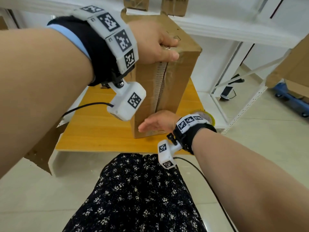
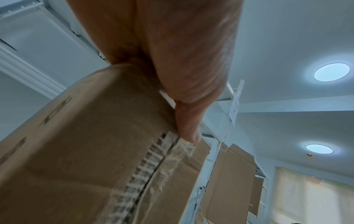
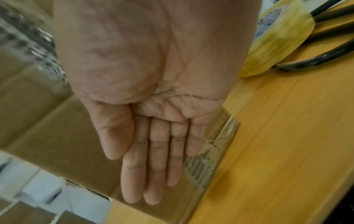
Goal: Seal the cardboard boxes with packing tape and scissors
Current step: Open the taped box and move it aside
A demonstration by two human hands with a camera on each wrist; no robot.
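Up at the top edge of the cardboard box [image 1: 168, 84], the left hand [image 1: 155, 42] is curled over it, thumb pressed by the taped seam [image 1: 159, 87], while the right hand [image 1: 158, 122] is laid flat with straight fingers against the box's lower face. Upright on end, the box is stood on the wooden desk [image 1: 100, 131], near its right edge. Just beside the right hand, a yellowish tape roll [image 3: 275, 40] is seen touching the black-handled scissors [image 3: 321, 50] at the desk's right edge.
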